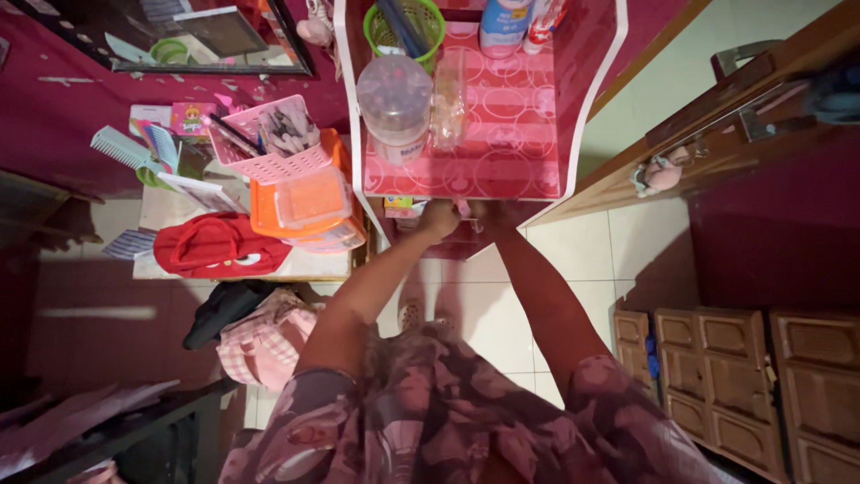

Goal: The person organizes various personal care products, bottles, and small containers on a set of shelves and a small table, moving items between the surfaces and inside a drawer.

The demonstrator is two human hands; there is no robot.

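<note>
I stand over a pink plastic shelf unit (502, 161) with a white frame. My left hand (439, 218) reaches under the front edge of its top shelf, fingers curled near a small pink item (464, 210); whether it grips that item is not clear. My right hand is hidden in shadow under the same edge; only its forearm (546, 296) shows. On the shelf stand a clear lidded jar (395, 103), a clear narrow container (447, 99), a green basket (405, 25) and a white and blue bottle (503, 25).
Left of the shelf, a low table (269, 264) carries an orange tub (309, 211), a pink basket of small tools (269, 139), combs (134, 152) and a red bag (215, 244). A wooden door (735, 116) stands right. Carved wooden drawers (743, 376) sit lower right. White floor tiles lie below.
</note>
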